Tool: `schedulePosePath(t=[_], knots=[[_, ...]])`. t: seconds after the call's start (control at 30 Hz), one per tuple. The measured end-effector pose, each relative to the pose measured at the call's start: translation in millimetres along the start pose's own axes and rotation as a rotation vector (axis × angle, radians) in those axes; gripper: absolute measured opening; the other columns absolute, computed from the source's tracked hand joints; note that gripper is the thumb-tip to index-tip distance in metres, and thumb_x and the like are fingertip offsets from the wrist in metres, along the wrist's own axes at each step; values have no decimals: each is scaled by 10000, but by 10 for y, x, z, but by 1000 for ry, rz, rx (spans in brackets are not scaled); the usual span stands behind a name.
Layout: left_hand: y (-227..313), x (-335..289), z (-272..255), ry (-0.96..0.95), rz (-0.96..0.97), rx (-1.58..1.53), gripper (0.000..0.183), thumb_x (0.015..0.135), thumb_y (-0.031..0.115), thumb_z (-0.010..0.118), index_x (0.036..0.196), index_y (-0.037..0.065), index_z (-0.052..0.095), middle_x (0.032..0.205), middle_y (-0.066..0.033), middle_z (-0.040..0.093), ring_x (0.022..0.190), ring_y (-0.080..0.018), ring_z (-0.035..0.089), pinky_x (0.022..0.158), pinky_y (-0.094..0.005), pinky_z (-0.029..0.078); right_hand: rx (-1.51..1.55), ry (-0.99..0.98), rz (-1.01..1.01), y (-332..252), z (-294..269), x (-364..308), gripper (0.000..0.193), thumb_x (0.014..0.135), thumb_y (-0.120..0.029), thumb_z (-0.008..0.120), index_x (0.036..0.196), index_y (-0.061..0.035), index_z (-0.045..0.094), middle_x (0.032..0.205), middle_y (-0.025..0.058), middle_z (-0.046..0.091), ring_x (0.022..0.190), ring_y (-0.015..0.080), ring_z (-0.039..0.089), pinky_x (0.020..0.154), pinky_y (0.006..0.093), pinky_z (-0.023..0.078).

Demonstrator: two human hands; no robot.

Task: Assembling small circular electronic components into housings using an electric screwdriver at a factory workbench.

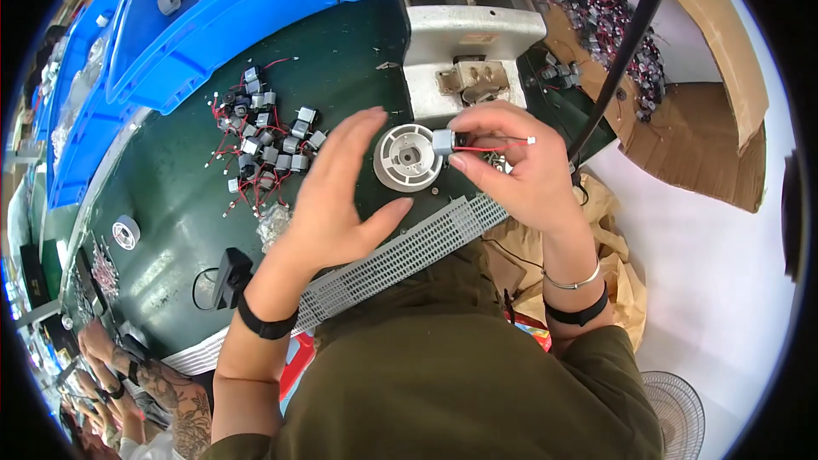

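Observation:
My right hand [520,166] pinches a small grey motor [443,141] with red and black wires ending in a white plug [530,141]. The motor sits right at the edge of a round grey-white plastic housing [407,158] lying on the dark green bench. My left hand [336,192] hovers open just left of the housing, fingers spread, holding nothing. A pile of several similar small motors with red wires [260,143] lies on the bench to the left of that hand.
A grey metal press machine [469,30] stands behind the housing. Blue bins [213,30] hold white plastic parts at the back left. A cardboard box [596,8] with many wired motors is at the right. A perforated grey strip [409,251] edges the bench. Another person's arms [153,383] show lower left.

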State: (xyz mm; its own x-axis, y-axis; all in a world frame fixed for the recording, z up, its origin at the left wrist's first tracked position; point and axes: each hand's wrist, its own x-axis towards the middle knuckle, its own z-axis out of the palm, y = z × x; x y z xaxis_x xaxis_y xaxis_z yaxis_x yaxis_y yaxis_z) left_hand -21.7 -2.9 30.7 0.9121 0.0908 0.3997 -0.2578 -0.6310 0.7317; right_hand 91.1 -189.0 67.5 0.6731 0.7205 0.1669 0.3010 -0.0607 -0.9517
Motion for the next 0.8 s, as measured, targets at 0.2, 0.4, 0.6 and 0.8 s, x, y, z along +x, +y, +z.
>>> schedulePosePath(t=[0.2,0.4,0.6,0.8], knots=[[-72,-17,307,89,-15,123,636,651,174,783,1197,19,494,1112,-151,518,981,-324,565,767,-372,501,-224,-36,134,14,130,58,246,723,1,703,948,0,601,897,48,621,791,106,581,730,246,464],[-137,17,447,180,12,164,707,599,205,818,1193,5,490,1109,-162,530,987,-336,555,824,-389,476,-556,-106,-138,62,247,154,230,709,-36,698,924,-22,616,868,75,601,806,203,585,743,300,467],[26,-96,246,153,-132,76,867,576,238,846,1264,-9,380,1181,-208,512,1091,-357,518,916,-418,431,-510,-120,-95,-148,-78,298,528,720,-156,738,1198,-46,544,1248,141,474,1146,246,480,911,364,430],[13,-172,241,99,212,451,520,674,234,765,1139,110,568,1215,-208,498,1065,-381,519,875,-460,449,-446,577,-702,-996,233,1583,580,778,-254,729,1180,16,410,964,112,531,904,191,533,842,339,432]])
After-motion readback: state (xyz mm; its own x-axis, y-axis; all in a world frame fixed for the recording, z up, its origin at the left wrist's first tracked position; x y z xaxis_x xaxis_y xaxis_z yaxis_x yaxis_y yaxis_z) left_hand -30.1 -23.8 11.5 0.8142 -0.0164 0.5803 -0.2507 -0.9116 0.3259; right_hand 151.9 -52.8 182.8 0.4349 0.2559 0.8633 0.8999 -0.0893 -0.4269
